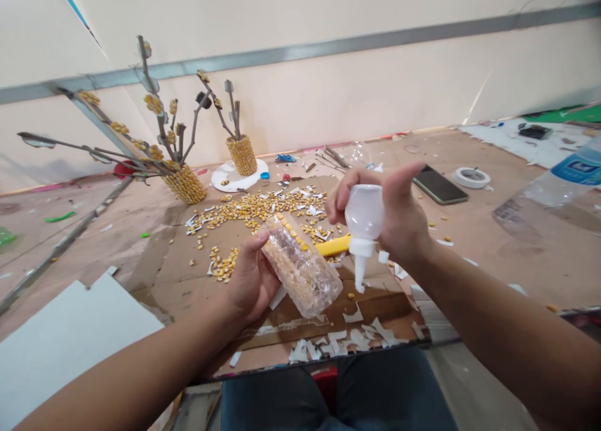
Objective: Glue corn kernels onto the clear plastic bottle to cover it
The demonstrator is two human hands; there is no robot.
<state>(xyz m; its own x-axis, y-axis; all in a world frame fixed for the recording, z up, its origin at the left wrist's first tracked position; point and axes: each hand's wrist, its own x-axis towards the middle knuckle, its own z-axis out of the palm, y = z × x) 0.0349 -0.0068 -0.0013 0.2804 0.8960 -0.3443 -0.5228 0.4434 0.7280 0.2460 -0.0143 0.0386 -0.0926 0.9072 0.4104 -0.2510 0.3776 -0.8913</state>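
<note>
My left hand [253, 274] is closed around a clear plastic bottle piece [305, 274], tilted over the cardboard. A row of yellow corn kernels [292, 232] sticks along its upper side. In my right hand [406, 215] a white glue bottle [364, 212] hangs upside down, its nozzle pointing down just right of the plastic piece, not touching it. My right thumb is raised while the fingers curl behind the glue bottle. Behind both lies a yellow toothed tool [333, 246], partly hidden. Loose corn kernels [263, 207] are spread on the cardboard [173, 262] beyond my hands.
Two kernel-covered pots with twigs, one larger [185, 183] and one smaller [241, 155], stand at the back left. A phone [440, 183], a tape roll [472, 177] and a lying water bottle [549, 186] are on the right. Paper scraps [338, 343] litter the front edge.
</note>
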